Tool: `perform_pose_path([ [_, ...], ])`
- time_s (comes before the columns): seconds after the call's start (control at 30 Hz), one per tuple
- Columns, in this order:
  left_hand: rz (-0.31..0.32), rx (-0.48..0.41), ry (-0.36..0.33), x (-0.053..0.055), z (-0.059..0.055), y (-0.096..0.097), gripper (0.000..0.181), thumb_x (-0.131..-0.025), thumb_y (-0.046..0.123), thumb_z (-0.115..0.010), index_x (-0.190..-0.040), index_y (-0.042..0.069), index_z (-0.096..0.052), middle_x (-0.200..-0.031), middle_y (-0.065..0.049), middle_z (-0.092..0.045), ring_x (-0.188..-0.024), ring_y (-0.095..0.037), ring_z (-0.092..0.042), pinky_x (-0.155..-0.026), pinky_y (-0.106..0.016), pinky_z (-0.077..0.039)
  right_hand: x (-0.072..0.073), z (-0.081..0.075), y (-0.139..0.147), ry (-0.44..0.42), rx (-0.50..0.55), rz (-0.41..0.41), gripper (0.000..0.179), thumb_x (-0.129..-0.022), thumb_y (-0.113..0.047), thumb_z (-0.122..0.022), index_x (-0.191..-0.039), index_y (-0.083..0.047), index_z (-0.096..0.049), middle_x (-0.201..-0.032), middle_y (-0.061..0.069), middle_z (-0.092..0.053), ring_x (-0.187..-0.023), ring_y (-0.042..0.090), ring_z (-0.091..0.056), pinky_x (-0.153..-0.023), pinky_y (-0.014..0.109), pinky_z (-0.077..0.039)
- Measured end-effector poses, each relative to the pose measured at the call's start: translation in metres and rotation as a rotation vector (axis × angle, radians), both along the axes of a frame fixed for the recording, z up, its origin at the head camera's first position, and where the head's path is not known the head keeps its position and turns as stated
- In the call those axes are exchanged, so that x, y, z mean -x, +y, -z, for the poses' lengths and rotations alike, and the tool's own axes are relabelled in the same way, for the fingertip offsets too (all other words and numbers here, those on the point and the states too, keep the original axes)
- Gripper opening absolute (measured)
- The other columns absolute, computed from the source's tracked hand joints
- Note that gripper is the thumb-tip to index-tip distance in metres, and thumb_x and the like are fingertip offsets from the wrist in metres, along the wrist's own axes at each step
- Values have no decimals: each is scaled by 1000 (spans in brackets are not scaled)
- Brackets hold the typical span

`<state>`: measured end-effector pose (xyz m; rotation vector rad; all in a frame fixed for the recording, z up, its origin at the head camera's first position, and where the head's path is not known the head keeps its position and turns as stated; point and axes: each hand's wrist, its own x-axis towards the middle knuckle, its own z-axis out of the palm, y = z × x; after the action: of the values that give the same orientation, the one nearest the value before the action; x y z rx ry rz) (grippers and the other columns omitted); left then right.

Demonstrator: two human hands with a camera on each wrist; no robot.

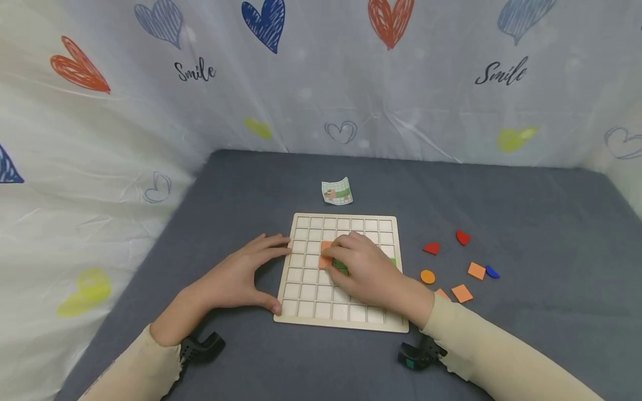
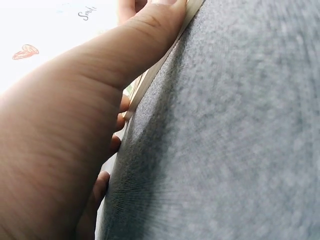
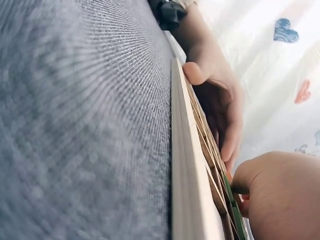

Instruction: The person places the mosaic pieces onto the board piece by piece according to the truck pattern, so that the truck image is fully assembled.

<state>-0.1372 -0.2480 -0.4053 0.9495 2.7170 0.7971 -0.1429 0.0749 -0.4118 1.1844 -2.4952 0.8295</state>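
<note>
A light wooden grid board (image 1: 296, 318) lies flat on the table, with orange square tiles (image 1: 325, 245) and green tiles (image 1: 341, 267) set in its cells. My right hand (image 1: 368, 273) is over the middle of the board. Its thumb and index finger close in on an orange tile beside the green ones, and the hand hides part of the grid. At the board's left edge my left hand (image 1: 238, 273) rests with fingers extended, the thumb at the near corner and the fingertips farther up the side. In the left wrist view that thumb (image 2: 150, 35) presses against the board's edge.
Right of the board lie loose pieces: red wedges (image 1: 432, 248), an orange disc (image 1: 427, 277), several orange squares (image 1: 462, 293) and a blue half-round piece (image 1: 492, 272). Behind the board is a small picture card (image 1: 337, 191). A heart-patterned curtain (image 1: 321, 83) surrounds the grey table (image 1: 261, 184).
</note>
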Motion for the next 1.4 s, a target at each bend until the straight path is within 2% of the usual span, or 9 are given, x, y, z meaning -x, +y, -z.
perform_pose_path([
  [0.13,-20,5,-16,0,1,-2,117,-64,82,-90,-161,27,-57,-173,6,-38,-165,-37,-23,-131,-64,-27,2,1,-3,-3,-12,3,7,-101,-17,-79,-107,-14,-82,-104,-5,-69,-90,15,-58,-80,31,-54],
  [0.4,-16,-6,-55,0,7,2,115,-66,82,-89,-162,31,-53,-174,12,-34,-166,-31,-20,-132,-63,-23,-1,1,2,26,-53,27,6,-100,-17,-80,-105,-14,-82,-103,-5,-69,-88,16,-58,-78,32,-53],
  [0.97,-12,4,-79,0,3,3,115,-67,81,-89,-163,31,-53,-174,12,-33,-167,-25,-19,-135,-58,-18,-1,5,4,46,-1,29,11,-99,-15,-79,-108,-12,-83,-107,-2,-71,-96,19,-62,-85,35,-57],
  [1.2,-16,13,-77,0,3,2,114,-67,83,-88,-163,32,-52,-174,13,-32,-167,-24,-19,-135,-58,-19,-1,5,3,49,-17,30,11,-99,-15,-79,-109,-11,-83,-106,-2,-70,-94,18,-61,-83,35,-57],
  [1.4,-19,13,-83,-1,-1,0,114,-67,81,-89,-163,32,-52,-175,13,-32,-167,-26,-17,-134,-60,-19,0,3,1,60,-5,18,11,-99,-16,-80,-109,-11,-83,-105,-2,-70,-94,18,-61,-84,35,-57],
])
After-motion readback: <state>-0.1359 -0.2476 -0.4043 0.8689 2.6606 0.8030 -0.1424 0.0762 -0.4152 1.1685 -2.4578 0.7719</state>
